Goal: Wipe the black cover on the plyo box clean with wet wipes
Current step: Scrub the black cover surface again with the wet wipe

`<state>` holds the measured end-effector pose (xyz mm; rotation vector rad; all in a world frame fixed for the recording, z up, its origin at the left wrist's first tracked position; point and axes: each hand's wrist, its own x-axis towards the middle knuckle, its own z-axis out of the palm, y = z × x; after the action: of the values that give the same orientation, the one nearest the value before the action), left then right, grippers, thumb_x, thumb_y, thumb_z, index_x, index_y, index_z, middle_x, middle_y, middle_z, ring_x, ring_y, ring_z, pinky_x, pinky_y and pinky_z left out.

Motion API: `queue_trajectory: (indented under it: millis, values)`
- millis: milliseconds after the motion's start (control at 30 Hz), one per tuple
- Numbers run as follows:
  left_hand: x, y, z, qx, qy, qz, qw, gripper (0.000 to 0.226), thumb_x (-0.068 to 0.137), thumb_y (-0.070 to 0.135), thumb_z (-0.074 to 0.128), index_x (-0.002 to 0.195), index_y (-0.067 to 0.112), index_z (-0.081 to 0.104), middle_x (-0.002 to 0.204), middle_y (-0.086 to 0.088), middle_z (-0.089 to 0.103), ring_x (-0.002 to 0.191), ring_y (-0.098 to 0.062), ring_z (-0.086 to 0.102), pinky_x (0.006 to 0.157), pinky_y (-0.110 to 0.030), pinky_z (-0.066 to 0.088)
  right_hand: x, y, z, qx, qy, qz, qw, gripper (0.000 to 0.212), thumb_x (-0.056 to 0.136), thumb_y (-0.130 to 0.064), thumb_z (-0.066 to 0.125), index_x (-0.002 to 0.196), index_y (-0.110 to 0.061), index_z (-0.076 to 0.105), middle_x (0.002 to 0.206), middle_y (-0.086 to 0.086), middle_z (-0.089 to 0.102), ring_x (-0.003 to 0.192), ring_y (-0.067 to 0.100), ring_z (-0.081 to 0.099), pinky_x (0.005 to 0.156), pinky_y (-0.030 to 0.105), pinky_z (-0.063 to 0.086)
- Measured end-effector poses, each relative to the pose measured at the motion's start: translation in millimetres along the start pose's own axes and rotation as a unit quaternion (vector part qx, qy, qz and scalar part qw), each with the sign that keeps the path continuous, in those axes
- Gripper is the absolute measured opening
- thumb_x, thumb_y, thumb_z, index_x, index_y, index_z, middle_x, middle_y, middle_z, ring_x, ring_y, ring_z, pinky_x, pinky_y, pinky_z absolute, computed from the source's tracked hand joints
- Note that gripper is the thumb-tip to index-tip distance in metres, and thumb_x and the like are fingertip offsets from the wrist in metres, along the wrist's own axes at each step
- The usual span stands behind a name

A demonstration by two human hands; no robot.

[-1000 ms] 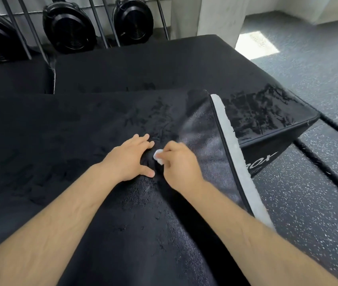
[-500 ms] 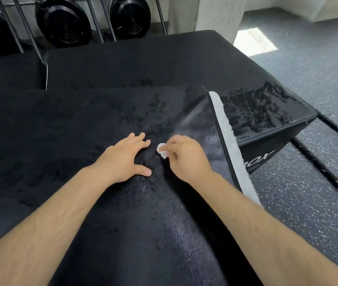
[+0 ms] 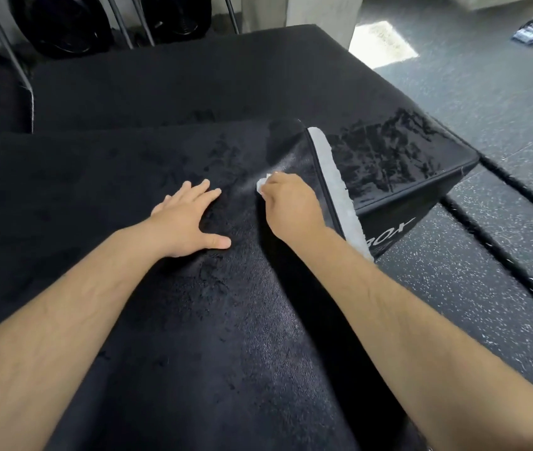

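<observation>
Now, wet wipe [image 3: 260, 185] on black cover [image 3: 226, 320]

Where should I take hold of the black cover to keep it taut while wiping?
Pinch the black cover at its raised right edge, along the pale lining strip, coming from the right. That edge stands lifted off the plyo box, so a grip fits round it; elsewhere the cover lies flat.
</observation>
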<state>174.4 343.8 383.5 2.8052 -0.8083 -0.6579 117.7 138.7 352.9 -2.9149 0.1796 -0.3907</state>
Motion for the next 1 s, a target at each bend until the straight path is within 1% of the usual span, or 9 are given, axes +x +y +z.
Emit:
queue_trajectory:
  millis: [67, 133, 233, 300, 400, 533, 700, 900, 1000]
  values:
    - [-2.1, -0.2, 1.4, 0.006, -0.003, 0.006, 1.0, 0.105, 0.081, 0.066, 0.066, 0.159, 0.036, 0.002, 0.166, 0.015, -0.013, 0.153, -0.014, -0.016, 0.125, -0.045, 0.0, -19.6, -8.8, 5.7, 0.022, 0.012, -0.029, 0.999, 0.019, 0.079, 0.007, 0.05, 0.081, -0.01, 0.059, 0.087, 0.0, 0.06, 0.075, 0.026, 0.052, 0.057, 0.032, 0.043]
    - [-1.6, 2.7, 1.4, 0.008, -0.002, 0.006, 1.0, 0.104, 0.082, 0.066, 0.065, 0.159, 0.036, 0.001, 0.166, 0.014, -0.014, 0.152, -0.014, -0.017, 0.124, -0.045, 0.0, -40.7, -14.4, 5.5, 0.045, 0.011, -0.061, 0.997, 0.026, 0.084, 0.004, 0.051, 0.099, -0.012, 0.066, 0.105, -0.001, 0.066, 0.085, 0.026, 0.057, 0.064, 0.027, 0.042]
    - [-1.3, 2.7, 2.8, 0.015, -0.001, 0.0, 1.0, 0.104, 0.084, 0.066, 0.063, 0.16, 0.034, 0.0, 0.166, 0.013, -0.015, 0.152, -0.016, -0.017, 0.124, -0.046, 0.001, -56.3, -19.7, 3.2, 0.07, -0.014, -0.071, 0.995, 0.03, 0.098, -0.02, 0.045, 0.124, -0.015, 0.06, 0.138, -0.002, 0.056, 0.1, 0.019, 0.059, 0.077, 0.022, 0.041]
    - [-0.4, -0.2, 1.7, 0.015, -0.004, -0.001, 1.0, 0.105, 0.083, 0.067, 0.063, 0.16, 0.034, 0.0, 0.166, 0.013, -0.015, 0.152, -0.015, -0.017, 0.124, -0.046, 0.001, -53.1, -24.7, 2.8, 0.07, -0.033, -0.088, 0.993, 0.042, 0.101, -0.032, 0.033, 0.13, -0.013, 0.056, 0.142, -0.001, 0.052, 0.118, 0.017, 0.055, 0.098, 0.036, 0.047]
    - [0.2, -0.3, -1.2, 0.005, 0.001, 0.001, 1.0, 0.105, 0.082, 0.066, 0.065, 0.16, 0.034, 0.002, 0.166, 0.014, -0.014, 0.152, -0.013, -0.017, 0.123, -0.045, 0.0, -28.6, -20.8, 3.4, 0.047, -0.076, -0.105, 0.99, 0.054, 0.103, -0.037, 0.022, 0.141, -0.012, 0.049, 0.149, -0.003, 0.047, 0.141, 0.017, 0.039, 0.116, 0.05, 0.031]
    - [-4.1, 0.9, 4.3, -0.006, 0.007, 0.007, 1.0, 0.104, 0.082, 0.066, 0.064, 0.16, 0.034, 0.003, 0.166, 0.014, -0.012, 0.152, -0.013, -0.016, 0.124, -0.045, 0.0, -36.2, -36.5, -2.2, 0.069, -0.111, -0.127, 0.983, 0.063, 0.1, -0.042, 0.011, 0.142, -0.011, 0.047, 0.146, -0.004, 0.047, 0.143, 0.017, 0.032, 0.12, 0.048, 0.026]
    - [0.3, -2.1, 5.5, -0.008, 0.014, 0.004, 1.0, 0.105, 0.08, 0.068, 0.065, 0.159, 0.036, 0.003, 0.166, 0.015, -0.012, 0.152, -0.012, -0.016, 0.124, -0.044, 0.001, -25.0, -20.0, 0.8, 0.047, -0.128, -0.114, 0.984, 0.05, 0.108, -0.039, 0.022, 0.154, -0.023, 0.035, 0.163, -0.011, 0.027, 0.152, 0.008, 0.016, 0.125, 0.045, 0.01]
    - [-3.9, -1.8, -4.5, -0.014, -0.001, 0.006, 1.0, 0.101, 0.08, 0.066, 0.068, 0.159, 0.036, 0.011, 0.165, 0.018, -0.006, 0.153, -0.01, -0.009, 0.123, -0.044, 0.005, -12.7, -25.8, 8.7, 0.028, -0.104, -0.104, 0.989, 0.055, 0.103, -0.04, 0.017, 0.144, -0.012, 0.042, 0.156, 0.002, 0.036, 0.148, 0.02, 0.024, 0.12, 0.048, 0.025]
    - [7.1, -4.2, -19.3, -0.022, 0.035, 0.003, 0.999, 0.101, 0.075, 0.069, 0.071, 0.157, 0.037, 0.021, 0.166, 0.017, 0.004, 0.153, -0.012, 0.003, 0.121, -0.043, 0.013, -28.7, -23.2, 8.0, 0.046, -0.09, -0.107, 0.989, 0.051, 0.104, -0.04, 0.022, 0.146, -0.021, 0.043, 0.157, -0.007, 0.036, 0.149, 0.012, 0.023, 0.12, 0.047, 0.02]
